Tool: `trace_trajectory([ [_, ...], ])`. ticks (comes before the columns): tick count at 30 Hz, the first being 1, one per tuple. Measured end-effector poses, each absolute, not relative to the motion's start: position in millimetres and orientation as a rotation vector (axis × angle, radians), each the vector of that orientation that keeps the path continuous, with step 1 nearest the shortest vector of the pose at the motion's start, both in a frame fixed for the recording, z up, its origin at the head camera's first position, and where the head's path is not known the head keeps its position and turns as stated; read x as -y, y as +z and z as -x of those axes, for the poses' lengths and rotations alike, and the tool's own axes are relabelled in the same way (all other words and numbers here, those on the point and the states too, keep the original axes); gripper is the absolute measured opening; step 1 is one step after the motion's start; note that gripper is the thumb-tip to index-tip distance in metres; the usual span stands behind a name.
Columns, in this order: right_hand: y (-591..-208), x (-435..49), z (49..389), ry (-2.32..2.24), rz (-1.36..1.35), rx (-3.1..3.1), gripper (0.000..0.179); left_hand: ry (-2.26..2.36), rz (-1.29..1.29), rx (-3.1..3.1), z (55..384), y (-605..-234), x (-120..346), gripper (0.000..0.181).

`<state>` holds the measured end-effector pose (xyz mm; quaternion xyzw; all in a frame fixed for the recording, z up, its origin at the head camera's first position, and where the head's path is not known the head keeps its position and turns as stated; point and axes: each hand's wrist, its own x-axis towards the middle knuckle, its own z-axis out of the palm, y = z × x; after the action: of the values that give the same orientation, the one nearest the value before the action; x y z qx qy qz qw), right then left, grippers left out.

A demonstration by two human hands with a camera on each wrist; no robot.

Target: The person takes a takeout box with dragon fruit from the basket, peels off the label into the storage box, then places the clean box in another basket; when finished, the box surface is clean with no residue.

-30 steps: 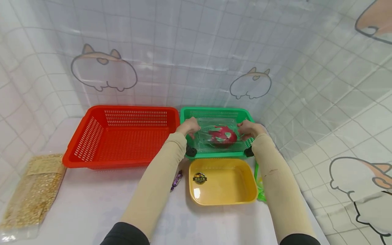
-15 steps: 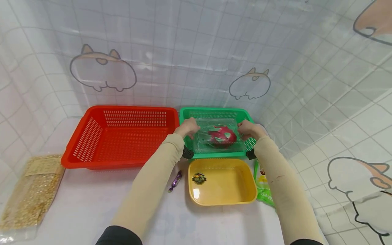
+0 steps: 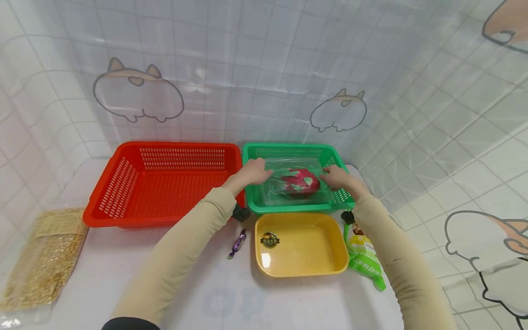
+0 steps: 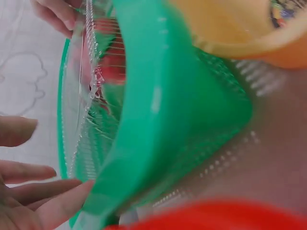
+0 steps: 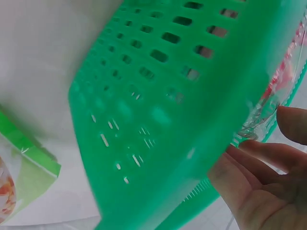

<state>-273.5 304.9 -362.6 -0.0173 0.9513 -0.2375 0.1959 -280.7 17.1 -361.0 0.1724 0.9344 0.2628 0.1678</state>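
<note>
A dragon fruit (image 3: 304, 182) lies in a clear plastic box (image 3: 273, 196) inside the green basket (image 3: 297, 209). My left hand (image 3: 253, 172) is over the basket's left rim, at the box's left end. In the left wrist view its fingers (image 4: 62, 203) are nearly straight and spread, the thumb apart, nothing between them. At the box's right end is my right hand (image 3: 337, 177). The right wrist view shows its fingers (image 5: 240, 179) loosely bent beside the green rim, the thumb separate and the palm holding nothing.
Left of the green basket stands a red basket (image 3: 177, 192). A yellow basin (image 3: 309, 245) sits in front, with a purple wrapped candy (image 3: 237, 244) to its left and a green snack bag (image 3: 367, 261) to its right. A bag of grain (image 3: 49, 256) lies far left.
Both hands have loosened from the box's ends and opened out. My wrists have swung outward, uncovering more of the green snack bag. The box and dragon fruit stay in the green basket.
</note>
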Motion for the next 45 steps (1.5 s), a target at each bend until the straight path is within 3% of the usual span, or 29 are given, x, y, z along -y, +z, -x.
trace_trajectory([
  [23, -378.4, -303.5, 246.9, -0.469, 0.156, -2.755, 0.076, 1.036, -0.774, -2.602, 219.6, -384.4, 32.7, 0.047],
  [37, -381.6, -302.8, 227.2, -0.454, 0.287, -2.807, 0.076, 0.946, -0.881, -2.65, 179.6, -392.5, 65.8, 0.046],
  [45, -379.4, -298.1, 196.0, -0.497, 0.383, -2.915, 0.074, 0.988, -0.889, -2.73, 152.9, -393.1, 99.6, 0.044],
])
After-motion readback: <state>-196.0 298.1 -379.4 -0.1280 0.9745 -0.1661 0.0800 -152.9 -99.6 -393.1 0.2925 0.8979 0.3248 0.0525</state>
